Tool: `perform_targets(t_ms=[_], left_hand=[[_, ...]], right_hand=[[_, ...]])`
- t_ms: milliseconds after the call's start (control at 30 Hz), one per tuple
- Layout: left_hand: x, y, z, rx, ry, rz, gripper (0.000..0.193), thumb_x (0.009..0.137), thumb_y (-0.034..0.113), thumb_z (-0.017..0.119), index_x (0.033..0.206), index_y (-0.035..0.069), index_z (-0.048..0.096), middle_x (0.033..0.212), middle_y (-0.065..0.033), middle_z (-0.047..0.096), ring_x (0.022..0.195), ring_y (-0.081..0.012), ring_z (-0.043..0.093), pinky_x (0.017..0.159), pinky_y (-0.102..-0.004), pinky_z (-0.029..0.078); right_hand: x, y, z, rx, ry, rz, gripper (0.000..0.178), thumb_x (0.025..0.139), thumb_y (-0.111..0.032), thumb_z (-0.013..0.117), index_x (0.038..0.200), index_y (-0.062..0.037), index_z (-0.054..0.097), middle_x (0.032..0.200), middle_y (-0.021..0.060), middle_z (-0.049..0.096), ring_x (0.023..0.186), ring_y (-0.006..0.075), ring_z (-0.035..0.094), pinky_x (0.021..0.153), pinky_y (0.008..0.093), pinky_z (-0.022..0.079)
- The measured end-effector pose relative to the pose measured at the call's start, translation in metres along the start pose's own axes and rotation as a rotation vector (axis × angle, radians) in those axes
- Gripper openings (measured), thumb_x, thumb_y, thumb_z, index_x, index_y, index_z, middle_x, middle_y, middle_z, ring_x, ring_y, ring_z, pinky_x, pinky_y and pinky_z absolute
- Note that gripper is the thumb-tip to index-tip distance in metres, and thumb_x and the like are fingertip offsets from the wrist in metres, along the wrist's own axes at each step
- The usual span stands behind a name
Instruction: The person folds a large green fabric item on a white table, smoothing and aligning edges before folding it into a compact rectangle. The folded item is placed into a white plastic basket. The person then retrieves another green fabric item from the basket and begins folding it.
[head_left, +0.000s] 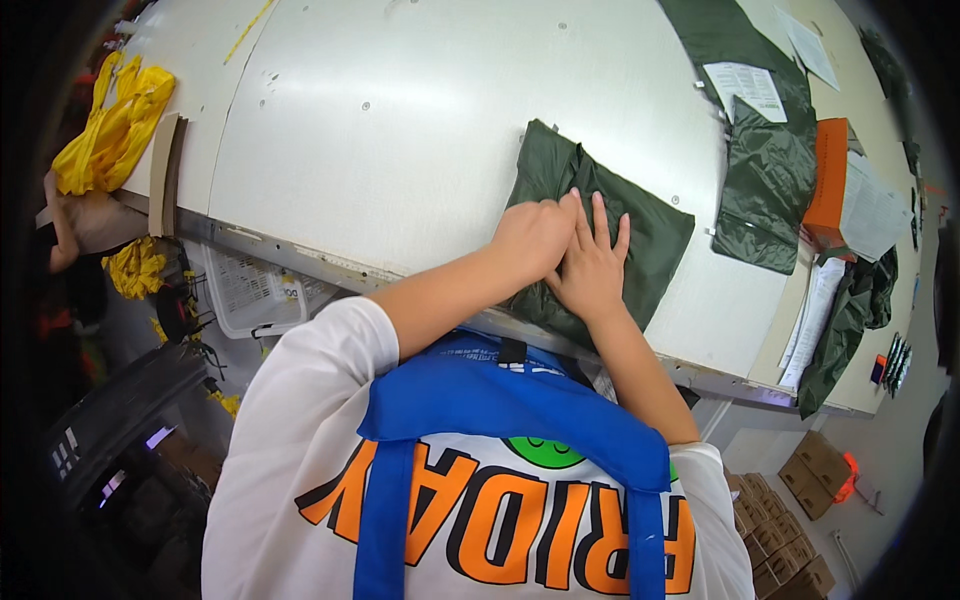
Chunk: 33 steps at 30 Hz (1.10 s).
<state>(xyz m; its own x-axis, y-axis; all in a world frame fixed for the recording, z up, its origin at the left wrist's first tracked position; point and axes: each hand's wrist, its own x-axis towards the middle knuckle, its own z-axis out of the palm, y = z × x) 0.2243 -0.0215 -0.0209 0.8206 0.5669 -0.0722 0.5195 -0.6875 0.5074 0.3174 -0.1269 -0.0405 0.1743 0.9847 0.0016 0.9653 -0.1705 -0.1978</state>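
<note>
L hand (533, 238) curled, R hand (592, 268) flat, both pressing folded green garment (600, 235) on table (400, 130)

A folded dark green fabric garment (600, 235) lies on a wide white worktable (400, 130), near its front edge. Both hands rest on it, the left hand (533, 238) just beside the right hand (592, 268). Farther right lies a dark green plastic bag (765, 190), then an orange box (828, 180). Yellow fabric (115, 125) sits at the far left.

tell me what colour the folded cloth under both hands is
Dark olive green, plain with no pattern; the head view shows the folded cloth clearly on the white table.
</note>
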Motion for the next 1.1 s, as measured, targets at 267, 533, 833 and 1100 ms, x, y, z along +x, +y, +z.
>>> perform_targets(t_ms=[267,533,833,1100], left_hand=[[0.022,-0.007,0.009,-0.004,-0.169,-0.097,0.016,0.076,0.002,0.057,0.09,-0.001,0.051,0.077,-0.0234,0.065,0.076,-0.0398,0.065,0.065,-0.0462,0.052],[0.03,0.002,0.003,-0.025,-0.286,-0.135,0.014,0.078,-0.001,0.052,0.092,-0.002,0.053,0.084,-0.0233,0.065,0.083,-0.0397,0.064,0.071,-0.0459,0.052],[0.027,-0.002,0.004,-0.011,-0.244,-0.124,0.013,0.08,0.002,0.052,0.093,-0.002,0.053,0.083,-0.0234,0.065,0.082,-0.0398,0.064,0.071,-0.0469,0.051],[-0.044,-0.017,-0.041,-0.382,0.221,0.007,0.017,0.08,0.015,0.069,0.089,0.004,0.06,0.074,-0.0103,0.063,0.062,-0.0267,0.061,0.059,-0.0369,0.05]], right_hand=[[-0.038,-0.023,-0.016,0.541,0.097,-0.235,0.032,0.073,-0.021,0.068,0.103,-0.0104,0.061,0.113,0.0083,0.056,0.109,0.0252,0.052,0.102,0.0487,0.028],[-0.042,-0.021,-0.01,0.434,0.203,-0.518,0.015,0.073,-0.011,0.06,0.087,-0.0064,0.06,0.1,0.0086,0.057,0.092,0.0247,0.056,0.082,0.0356,0.045],[-0.037,-0.024,-0.026,0.441,0.252,-0.434,0.016,0.072,-0.007,0.062,0.086,-0.0027,0.056,0.096,0.0122,0.055,0.095,0.0278,0.056,0.082,0.0364,0.045],[-0.027,-0.025,-0.025,0.579,0.171,-0.185,0.016,0.079,-0.003,0.064,0.086,-0.0035,0.049,0.082,0.0116,0.055,0.079,0.0306,0.054,0.074,0.0389,0.043]])
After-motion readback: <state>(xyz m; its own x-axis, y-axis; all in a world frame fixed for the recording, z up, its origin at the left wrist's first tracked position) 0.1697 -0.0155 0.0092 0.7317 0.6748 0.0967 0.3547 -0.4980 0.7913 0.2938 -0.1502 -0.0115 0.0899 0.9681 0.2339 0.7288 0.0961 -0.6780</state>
